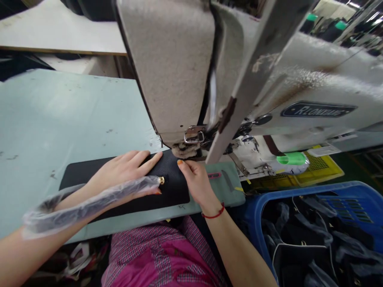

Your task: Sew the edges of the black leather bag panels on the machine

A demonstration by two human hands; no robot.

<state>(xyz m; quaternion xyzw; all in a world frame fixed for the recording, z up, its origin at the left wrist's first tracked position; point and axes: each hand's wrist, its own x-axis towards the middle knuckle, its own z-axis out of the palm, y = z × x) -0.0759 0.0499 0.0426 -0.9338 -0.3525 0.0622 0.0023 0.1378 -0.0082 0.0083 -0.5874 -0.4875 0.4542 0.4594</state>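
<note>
A black leather bag panel (176, 189) lies on the pale green table, its far edge close to the needle area of the sewing machine (182, 71). My left hand (125, 169) rests flat on the panel with its fingers stretched toward the machine. A plastic-wrapped handle (98, 203) loops across that hand and forearm and ends at a gold fitting (161, 180) on the panel. At the panel's right edge, my right hand (196, 181) is closed, thumb on top, pinching the leather. The machine head hides the needle and the panel's far corner.
A blue basket (254, 211) of black bag pieces in plastic stands at the right. Behind it is a yellow crate (326, 171). A pink-edged tool (214, 175) lies beside my right hand. A slanting metal bar (239, 107) crosses before the machine.
</note>
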